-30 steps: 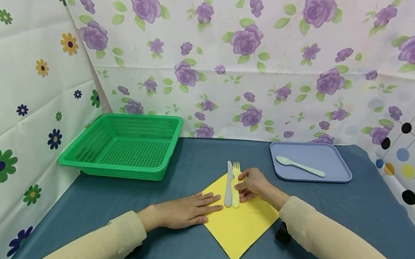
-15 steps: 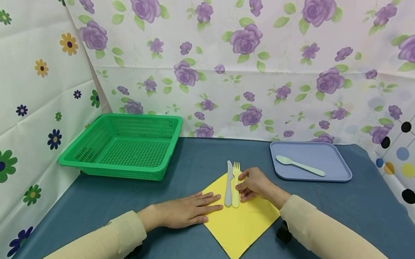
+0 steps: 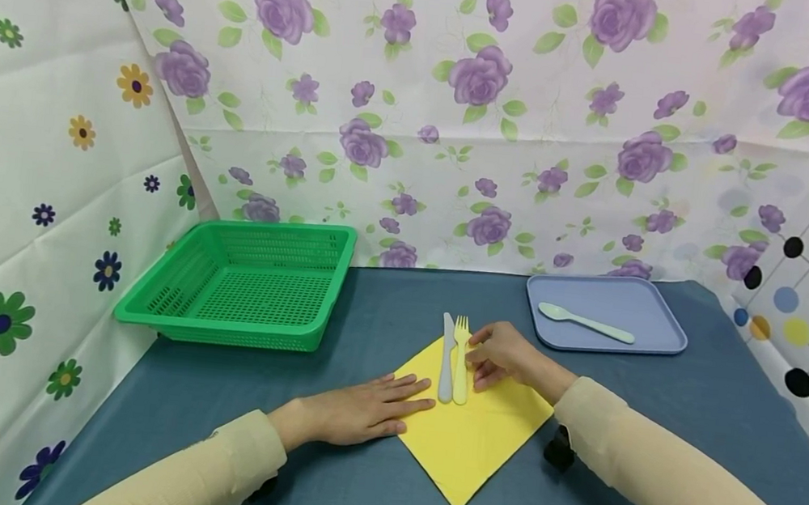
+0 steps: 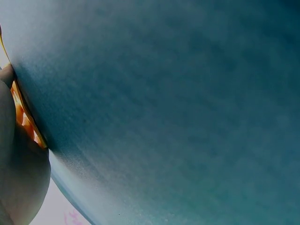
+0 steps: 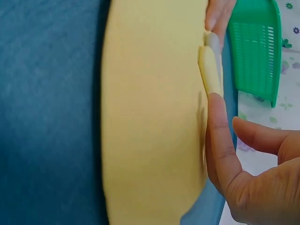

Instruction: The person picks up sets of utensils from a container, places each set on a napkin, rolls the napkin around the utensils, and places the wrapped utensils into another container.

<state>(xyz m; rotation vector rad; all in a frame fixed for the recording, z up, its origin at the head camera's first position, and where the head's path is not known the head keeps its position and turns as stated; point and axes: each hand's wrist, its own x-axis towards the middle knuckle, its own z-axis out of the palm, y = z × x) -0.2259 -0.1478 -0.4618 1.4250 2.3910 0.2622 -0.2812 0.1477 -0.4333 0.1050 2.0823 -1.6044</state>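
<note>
A yellow napkin (image 3: 466, 445) lies turned like a diamond on the table in the head view. On its upper part a grey knife (image 3: 445, 374) and a pale yellow fork (image 3: 461, 381) lie side by side. My left hand (image 3: 360, 412) rests flat, fingers spread, across the napkin's left corner. Just right of the fork is my right hand (image 3: 507, 356). In the right wrist view its thumb stands apart from the index finger, whose tip is at the fork handle (image 5: 209, 70); whether it touches cannot be made out. The left wrist view shows mostly blue cloth.
A green basket (image 3: 309, 326) stands at the back left. At the back right lies a blue-grey tray (image 3: 634, 299) bearing a pale green spoon (image 3: 588, 325). Blue cloth (image 3: 367, 493) covers the table, and patterned curtains (image 3: 439, 199) hang behind and beside it.
My right hand has shifted slightly right and its fingers have come off the fork's handle. The left hand, napkin, knife and fork look the same.
</note>
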